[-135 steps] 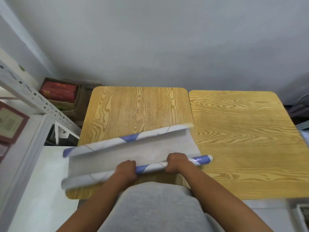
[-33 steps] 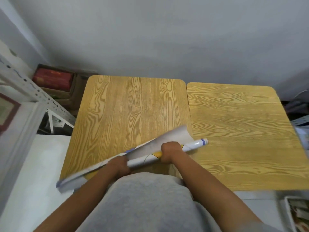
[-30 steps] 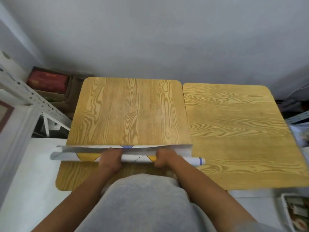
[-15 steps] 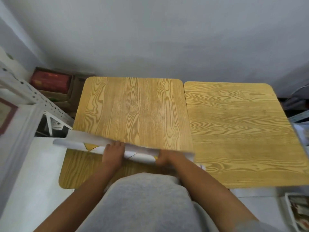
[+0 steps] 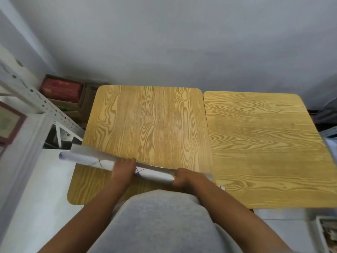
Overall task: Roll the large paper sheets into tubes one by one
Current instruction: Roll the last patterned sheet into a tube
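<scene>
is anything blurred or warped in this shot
Head view: the paper roll is smeared by motion at its left end, and both the left hand and right hand look soft; the white shelf frame at the edge is streaked; wide-angle bending curves the tabletops; lighting is even.

white paper sheet, almost fully rolled (faint purple lines), lying aslant across near table edge

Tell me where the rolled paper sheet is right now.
In the head view the rolled paper sheet lies slantwise across the near edge of the left wooden table, between the left hand and the right hand, its left end overhanging the table's edge.
</scene>
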